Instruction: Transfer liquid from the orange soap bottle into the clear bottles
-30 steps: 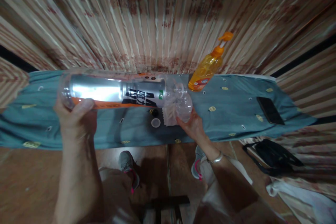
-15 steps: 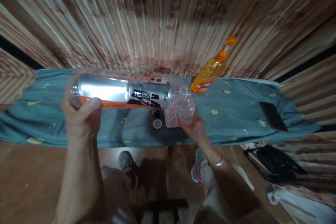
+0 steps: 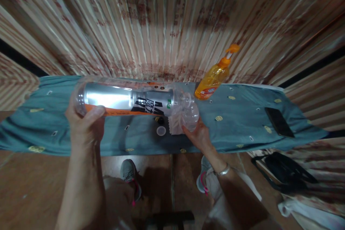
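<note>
My left hand [image 3: 87, 122] is wrapped around the base of a large clear plastic bottle [image 3: 115, 97] with a silver, black and orange label. The bottle lies almost level above the table, its neck pointing right. In my right hand [image 3: 199, 136] is a small clear plastic container [image 3: 192, 113], held right at the bottle's mouth; its exact kind is hard to make out. Beneath it lies a pale cloth or wipe [image 3: 175, 125] with a zigzag edge. Close by on the table are a small round translucent lid [image 3: 161, 130] and a dark cap [image 3: 161, 120].
An orange pump bottle [image 3: 212, 81] stands at the table's back edge. To the right, a dark phone [image 3: 279, 122] lies on the green patterned tablecloth [image 3: 239, 115]. Pleated curtain [image 3: 167, 25] hangs behind. A black bag [image 3: 283, 170] is low on the right.
The whole scene sits slightly lower in view as the head tilts. Both hands keep their grips, and the bottle and container stay together much as before.
</note>
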`<state>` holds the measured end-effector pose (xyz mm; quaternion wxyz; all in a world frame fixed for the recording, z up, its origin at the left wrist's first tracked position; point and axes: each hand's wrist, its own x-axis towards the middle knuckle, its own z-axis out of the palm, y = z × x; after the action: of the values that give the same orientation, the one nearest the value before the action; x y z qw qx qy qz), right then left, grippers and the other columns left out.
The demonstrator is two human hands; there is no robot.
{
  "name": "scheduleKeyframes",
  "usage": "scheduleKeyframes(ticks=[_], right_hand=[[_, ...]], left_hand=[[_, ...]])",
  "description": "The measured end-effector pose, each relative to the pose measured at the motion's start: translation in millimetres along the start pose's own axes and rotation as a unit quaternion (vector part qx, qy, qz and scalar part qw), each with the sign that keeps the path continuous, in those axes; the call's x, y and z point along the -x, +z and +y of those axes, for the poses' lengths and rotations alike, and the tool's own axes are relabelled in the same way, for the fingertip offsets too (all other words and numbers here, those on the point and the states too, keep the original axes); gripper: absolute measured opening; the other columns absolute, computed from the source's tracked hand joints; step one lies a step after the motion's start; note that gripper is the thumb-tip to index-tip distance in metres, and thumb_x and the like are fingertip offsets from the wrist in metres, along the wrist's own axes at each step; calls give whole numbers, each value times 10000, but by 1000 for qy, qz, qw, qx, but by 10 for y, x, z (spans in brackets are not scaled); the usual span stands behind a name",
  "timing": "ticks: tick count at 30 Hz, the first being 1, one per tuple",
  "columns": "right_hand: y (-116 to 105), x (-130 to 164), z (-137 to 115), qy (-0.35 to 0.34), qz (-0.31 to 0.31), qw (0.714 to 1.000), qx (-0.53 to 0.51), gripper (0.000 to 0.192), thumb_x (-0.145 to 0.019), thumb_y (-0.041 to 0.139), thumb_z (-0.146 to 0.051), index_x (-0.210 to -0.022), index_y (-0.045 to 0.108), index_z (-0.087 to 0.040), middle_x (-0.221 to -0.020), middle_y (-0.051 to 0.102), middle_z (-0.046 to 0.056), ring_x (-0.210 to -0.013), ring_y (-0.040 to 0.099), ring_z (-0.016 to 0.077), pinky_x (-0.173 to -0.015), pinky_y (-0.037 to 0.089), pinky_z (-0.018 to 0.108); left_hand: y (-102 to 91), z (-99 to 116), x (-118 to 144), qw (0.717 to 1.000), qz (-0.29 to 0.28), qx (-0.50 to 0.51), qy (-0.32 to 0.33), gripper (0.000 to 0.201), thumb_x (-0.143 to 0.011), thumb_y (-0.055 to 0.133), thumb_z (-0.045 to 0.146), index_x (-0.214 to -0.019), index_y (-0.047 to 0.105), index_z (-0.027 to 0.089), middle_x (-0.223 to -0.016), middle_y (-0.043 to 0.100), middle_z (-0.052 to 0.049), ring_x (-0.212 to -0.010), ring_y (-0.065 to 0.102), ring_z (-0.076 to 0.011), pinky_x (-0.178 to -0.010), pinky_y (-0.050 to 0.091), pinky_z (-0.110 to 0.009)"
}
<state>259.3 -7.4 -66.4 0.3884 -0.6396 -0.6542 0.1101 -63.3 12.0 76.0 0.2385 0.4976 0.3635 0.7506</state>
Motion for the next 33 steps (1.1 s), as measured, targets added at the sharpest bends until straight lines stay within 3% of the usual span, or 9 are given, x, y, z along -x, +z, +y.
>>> scheduleKeyframes(ticks=[11,22,33], right_hand=[[20,1,-5,-8,4,1000,-6,664,-785,727,-401,-1368,556,-131,-1181,779,197,-1041,783,333,-876,650,475],[23,10,12,-2,-3,1000,-18,639,-797,724,-403,-1362,575,-144,-1215,759,228,-1116,755,372,-947,626,546],[15,8,3,3,-6,1000,-18,667,-787,722,-419,-1375,571,-144,-1200,773,196,-1076,767,346,-916,637,517]], left_hand=[[21,33,30,1000,8,-21,-12,699,-370,1009,580,-973,801,293,-1160,741,-36,-1340,604,-393,-1268,343,-651],[-55,-34,30,1000,1,-26,16,663,-449,996,537,-1033,788,302,-1107,739,-32,-1252,652,-369,-1243,389,-634],[-68,-42,34,999,2,-36,10,672,-457,988,572,-1036,778,304,-1126,735,-33,-1240,656,-360,-1220,419,-605]])
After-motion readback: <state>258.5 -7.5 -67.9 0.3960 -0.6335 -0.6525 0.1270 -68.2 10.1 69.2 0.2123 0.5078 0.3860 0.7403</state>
